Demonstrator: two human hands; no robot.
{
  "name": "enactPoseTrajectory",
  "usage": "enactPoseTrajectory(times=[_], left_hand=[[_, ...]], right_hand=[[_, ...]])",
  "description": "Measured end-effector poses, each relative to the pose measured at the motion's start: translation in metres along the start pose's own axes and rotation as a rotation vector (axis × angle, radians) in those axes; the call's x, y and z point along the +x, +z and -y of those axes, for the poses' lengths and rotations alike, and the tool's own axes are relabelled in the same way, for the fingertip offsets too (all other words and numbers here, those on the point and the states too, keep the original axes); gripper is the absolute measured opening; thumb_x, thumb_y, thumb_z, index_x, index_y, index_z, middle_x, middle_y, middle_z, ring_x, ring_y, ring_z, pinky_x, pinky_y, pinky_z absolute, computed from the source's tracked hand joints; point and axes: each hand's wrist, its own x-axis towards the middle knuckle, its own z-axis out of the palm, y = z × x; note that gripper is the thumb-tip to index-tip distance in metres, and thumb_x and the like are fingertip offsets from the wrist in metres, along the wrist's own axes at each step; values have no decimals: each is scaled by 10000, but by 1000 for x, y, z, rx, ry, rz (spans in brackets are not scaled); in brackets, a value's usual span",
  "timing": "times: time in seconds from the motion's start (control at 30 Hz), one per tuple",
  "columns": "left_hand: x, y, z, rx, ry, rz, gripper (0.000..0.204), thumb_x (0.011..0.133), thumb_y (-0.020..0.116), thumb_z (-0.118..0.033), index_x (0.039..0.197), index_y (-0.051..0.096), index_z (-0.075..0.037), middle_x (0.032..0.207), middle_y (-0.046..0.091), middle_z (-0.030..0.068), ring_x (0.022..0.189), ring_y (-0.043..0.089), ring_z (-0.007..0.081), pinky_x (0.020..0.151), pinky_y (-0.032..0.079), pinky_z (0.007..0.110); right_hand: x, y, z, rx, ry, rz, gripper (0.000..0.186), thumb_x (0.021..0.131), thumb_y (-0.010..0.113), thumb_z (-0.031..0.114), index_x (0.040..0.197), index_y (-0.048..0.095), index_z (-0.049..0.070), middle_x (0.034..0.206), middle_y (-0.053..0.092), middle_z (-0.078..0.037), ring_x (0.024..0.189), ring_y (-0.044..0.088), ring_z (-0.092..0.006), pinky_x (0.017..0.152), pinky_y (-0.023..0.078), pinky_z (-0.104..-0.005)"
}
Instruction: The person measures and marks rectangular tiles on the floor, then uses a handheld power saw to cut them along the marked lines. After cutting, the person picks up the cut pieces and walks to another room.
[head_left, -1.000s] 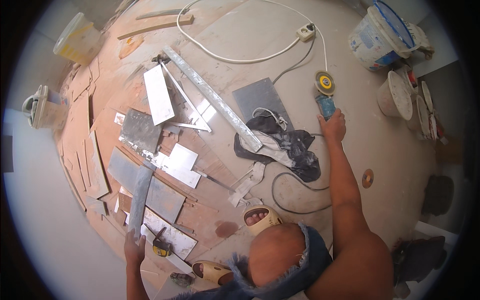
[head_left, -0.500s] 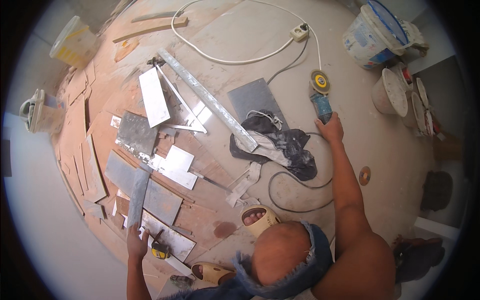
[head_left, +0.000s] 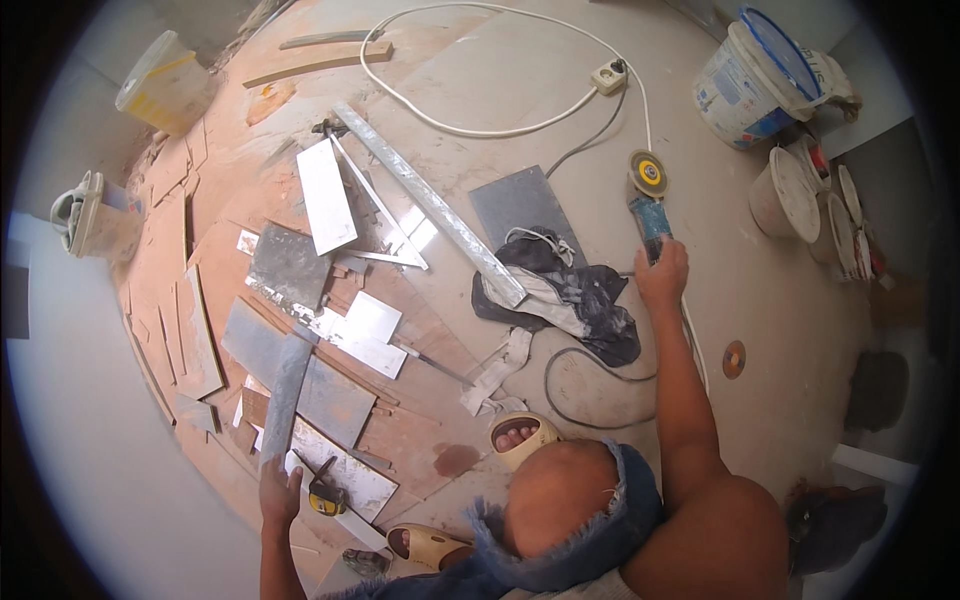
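Note:
In my right hand (head_left: 661, 266) is a teal-and-black angle grinder (head_left: 649, 216) with a yellow-centred disc (head_left: 649, 174), low over the floor at the right. My left hand (head_left: 279, 485) grips the end of a long grey bar (head_left: 289, 394) that lies across grey tile pieces (head_left: 333, 400). Just beside that hand a yellow tape measure (head_left: 325, 498) rests by white offcuts (head_left: 361, 528). An orange disc (head_left: 733, 359) lies right of my right forearm. My bent knee (head_left: 555, 498) and sandalled foot (head_left: 518, 433) are at the lower middle.
Scattered boards (head_left: 200, 330) and tile offcuts (head_left: 320, 195) cover the left floor. A long metal straightedge (head_left: 430, 205) rests on a dark cloth bundle (head_left: 610, 310). Buckets (head_left: 160, 85) stand at left and right (head_left: 740, 85). A power socket (head_left: 609, 77) with looping cables lies at the back.
The view has shifted slightly. My right hand and the grinder have moved a little, with the grip unchanged. My left hand still holds the bar.

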Motion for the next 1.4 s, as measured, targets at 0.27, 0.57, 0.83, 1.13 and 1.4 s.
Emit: enactPoseTrajectory(times=[0.27, 0.57, 0.83, 1.13, 1.4], left_hand=[[7, -4, -27, 52, 45, -12, 575, 953, 705, -318, 1354, 541, 60, 1253, 605, 220, 978, 696, 352, 842, 563, 440], [-14, -7, -16, 67, -8, -16, 599, 942, 708, -349, 1368, 536, 35, 1275, 606, 236, 1037, 700, 373, 885, 553, 463], [-6, -14, -35, -27, 50, -97, 576, 955, 695, -356, 1342, 554, 46, 1267, 607, 235, 1026, 696, 354, 900, 543, 442], [38, -90, -135, -640, 203, -177, 664, 978, 674, -428, 1415, 520, 47, 1363, 615, 218, 1188, 661, 319, 975, 529, 416], [4, -100, -207, -438, 55, 87, 621, 955, 676, -500, 1195, 598, 67, 1077, 689, 260, 993, 684, 276, 840, 523, 412]], right_hand=[[32, 88, 104, 374, 208, 392, 506, 892, 661, 339, 1202, 633, -60, 1106, 687, -280, 1034, 655, -457, 926, 507, -496], [56, 65, 130, 1237, 458, 847, 260, 926, 753, 237, 897, 730, -21, 762, 613, 4, 671, 509, -98, 607, 414, -308], [99, -77, 176, 950, -32, 303, 215, 995, 696, 228, 958, 738, 20, 851, 644, 29, 813, 543, -53, 751, 435, -216], [94, -191, 367, 1294, -369, 1028, 345, 1037, 548, 243, 1215, 589, -50, 1012, 705, -147, 875, 725, -225, 817, 591, -346], [-82, -117, 463, 1558, -39, 1691, 302, 1034, 573, 223, 1223, 591, -12, 1030, 709, -152, 925, 722, -274, 880, 589, -421]])
